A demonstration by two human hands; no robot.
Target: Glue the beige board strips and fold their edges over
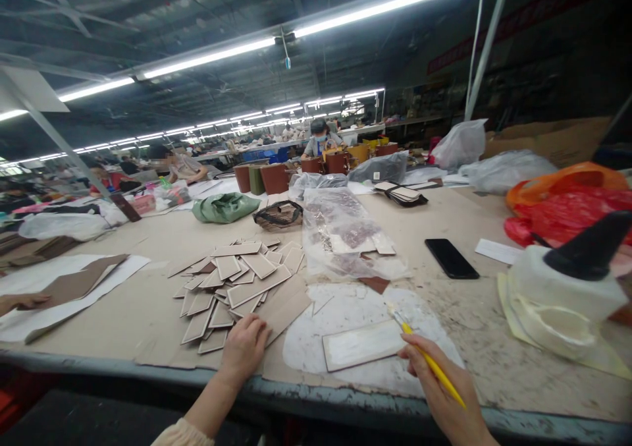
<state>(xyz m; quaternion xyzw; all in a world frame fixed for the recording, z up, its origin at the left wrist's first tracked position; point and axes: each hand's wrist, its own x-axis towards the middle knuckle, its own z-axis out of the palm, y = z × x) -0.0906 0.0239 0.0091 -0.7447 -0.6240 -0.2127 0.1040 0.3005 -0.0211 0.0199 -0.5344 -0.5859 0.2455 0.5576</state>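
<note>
My right hand [437,383] grips a yellow-handled brush [437,370], its bristle end over the upper right edge of a rectangular panel [363,346]. White wet-looking coating covers most of the panel's face. It lies on a white, smeared sheet [316,357]. My left hand [245,344] rests at the near right side of a heap of pale-edged rectangular pieces [241,268]. Its fingers are curled together against the near end of a plain tan board [286,304]; whether they pinch anything is hidden.
A black phone [451,258], a white bottle with a black cone top [567,281] and a tape roll [560,327] lie to the right. Clear plastic [340,228] covers items in the middle. Another person's hand [24,301] touches brown material at far left.
</note>
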